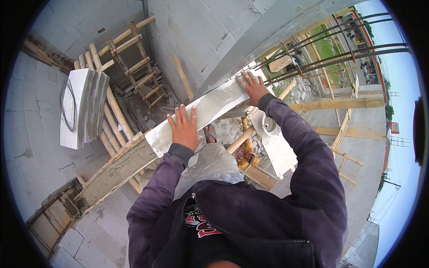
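Note:
A long pale grey wall block (pixel 214 105) lies along the top of a narrow wall in front of me. My left hand (pixel 184 129) rests on its left end, fingers spread. Farther right, my right hand (pixel 254 89) lies on the block's other end, its fingers apart too. Neither hand is wrapped round anything. Left of the block, the wall top carries a wet grey mortar bed (pixel 118 173) between wooden form edges. The block's underside is hidden.
A stack of pale blocks (pixel 89 109) with a loop of dark wire (pixel 68 105) stands on bamboo poles (pixel 117 114) at left. A wooden ladder (pixel 138 67) leans below. Steel bars (pixel 348 56) jut out at upper right. A whitish board (pixel 275 149) holds a round container (pixel 269 126).

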Demonstrator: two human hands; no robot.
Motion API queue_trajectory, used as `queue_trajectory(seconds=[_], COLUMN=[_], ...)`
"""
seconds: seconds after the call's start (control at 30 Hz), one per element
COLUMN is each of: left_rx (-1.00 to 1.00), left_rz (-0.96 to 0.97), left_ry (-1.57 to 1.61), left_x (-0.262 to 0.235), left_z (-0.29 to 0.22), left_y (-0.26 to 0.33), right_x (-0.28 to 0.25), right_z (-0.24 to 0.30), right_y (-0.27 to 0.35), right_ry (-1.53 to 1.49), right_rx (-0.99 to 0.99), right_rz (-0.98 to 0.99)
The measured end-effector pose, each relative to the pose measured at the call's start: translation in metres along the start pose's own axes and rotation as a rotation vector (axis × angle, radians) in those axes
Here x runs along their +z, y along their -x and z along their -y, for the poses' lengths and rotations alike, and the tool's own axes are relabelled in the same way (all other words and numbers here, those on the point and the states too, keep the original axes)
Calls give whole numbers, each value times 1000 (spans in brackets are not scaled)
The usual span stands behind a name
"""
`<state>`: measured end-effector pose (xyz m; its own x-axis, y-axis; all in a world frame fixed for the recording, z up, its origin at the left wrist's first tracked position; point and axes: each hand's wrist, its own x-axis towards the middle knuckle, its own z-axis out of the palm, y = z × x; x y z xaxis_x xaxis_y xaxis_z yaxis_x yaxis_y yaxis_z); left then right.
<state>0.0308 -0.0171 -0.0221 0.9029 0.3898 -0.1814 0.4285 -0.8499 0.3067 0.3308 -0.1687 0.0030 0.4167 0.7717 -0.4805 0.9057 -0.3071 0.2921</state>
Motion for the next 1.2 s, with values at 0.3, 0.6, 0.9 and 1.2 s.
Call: queue_trajectory(seconds=[0.3,0.6,0.9,1.2], left_rx=[-82,-8,100,123], left_rz=[85,43,-33,72], left_ry=[-95,-31,-122,-194], left_x=[-2,7,-49,-79], left_z=[-17,-17,-1,114], left_y=[-36,-39,1,94], right_x=[5,17,-18,-38], right_z=[-19,-40,-25,126], right_y=[-28,-27,23,48], right_ry=[6,-164,-323,-455], right_rx=[-302,-404,-424,-428], right_rz=[-79,-190,-415,-473])
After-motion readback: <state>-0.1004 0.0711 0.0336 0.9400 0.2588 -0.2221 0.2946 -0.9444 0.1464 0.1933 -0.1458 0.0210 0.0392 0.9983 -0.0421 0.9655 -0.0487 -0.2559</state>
